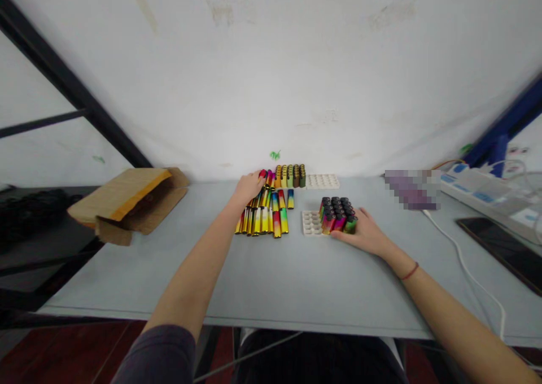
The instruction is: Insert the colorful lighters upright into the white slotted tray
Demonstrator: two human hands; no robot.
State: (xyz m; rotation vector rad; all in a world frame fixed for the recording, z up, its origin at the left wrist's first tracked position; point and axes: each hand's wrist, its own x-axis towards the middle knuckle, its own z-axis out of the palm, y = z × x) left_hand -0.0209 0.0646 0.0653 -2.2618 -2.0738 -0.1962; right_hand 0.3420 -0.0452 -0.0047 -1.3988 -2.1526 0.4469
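My left hand reaches to the far left of a pile of shiny metallic tubes in gold, red, green and blue. Its fingers close around red and magenta metallic tubes at the back; the fingertips are partly hidden. A tight group of black-topped coloured cylinders stands upright on a white tray with round pockets. Around the right and near sides of that group, my right hand is wrapped, thumb in front and fingers behind.
Behind the pile, gold and dark tubes stand upright beside another white pocketed tray. An opened cardboard box lies at left. At right are a blurred purple item, a white cable, a power strip and a dark phone.
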